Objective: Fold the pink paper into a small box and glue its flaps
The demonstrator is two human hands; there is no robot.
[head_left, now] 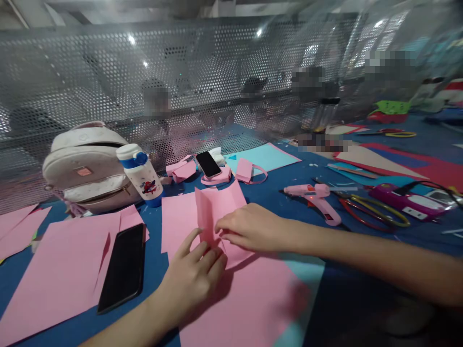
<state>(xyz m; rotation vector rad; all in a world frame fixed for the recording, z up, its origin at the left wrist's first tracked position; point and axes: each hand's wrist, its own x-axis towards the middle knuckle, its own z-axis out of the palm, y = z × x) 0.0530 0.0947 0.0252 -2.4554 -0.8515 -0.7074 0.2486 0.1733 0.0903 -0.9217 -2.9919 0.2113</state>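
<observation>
A folded pink paper (205, 212) stands partly upright in front of me, with raised flaps and a crease. My left hand (195, 274) is at its lower left edge, fingers bent against the paper. From the right, my right hand (249, 226) presses its curled fingers into the inside of the fold. The fingertips of both hands are partly hidden by the paper and by the hands themselves. Beneath lie a flat pink sheet (238, 308) and a light blue sheet (313, 270).
Left are a black phone (123, 267), pink sheets (65, 270), a bottle (141, 176) and a backpack (87, 168). Small pink paper bags (244, 169) and another phone (208, 164) lie behind. Right are a glue gun (314, 195), scissors (376, 212) and a purple power strip (405, 202).
</observation>
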